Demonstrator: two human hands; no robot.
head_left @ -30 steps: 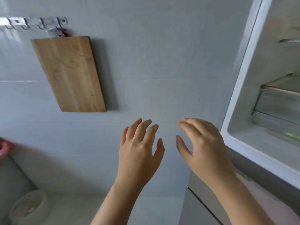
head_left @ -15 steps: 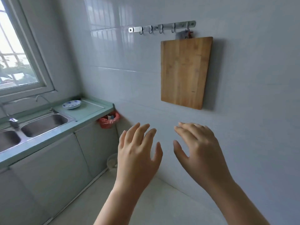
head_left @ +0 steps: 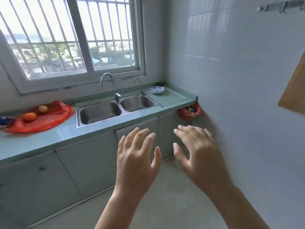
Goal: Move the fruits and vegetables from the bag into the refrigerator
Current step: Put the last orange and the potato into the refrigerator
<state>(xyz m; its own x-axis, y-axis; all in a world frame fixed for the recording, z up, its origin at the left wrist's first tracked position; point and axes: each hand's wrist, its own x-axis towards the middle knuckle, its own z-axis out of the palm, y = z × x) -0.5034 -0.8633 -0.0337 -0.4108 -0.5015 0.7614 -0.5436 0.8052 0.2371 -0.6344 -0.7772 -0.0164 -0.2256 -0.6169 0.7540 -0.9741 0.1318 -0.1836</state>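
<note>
Bag (head_left: 49,120) on counter (head_left: 69,133) newly in view, left hand (head_left: 137,162), right hand (head_left: 202,156), each grip spread and empty

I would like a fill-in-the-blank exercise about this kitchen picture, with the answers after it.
1. The red bag lies on the counter, to the ____ of the sink.
2. The number of round fruits lying on it is ____.
3. The left hand and the right hand hold ____.
4. The dish stands to the ____ of the sink.

Missing words: left; two; nothing; right.
</note>
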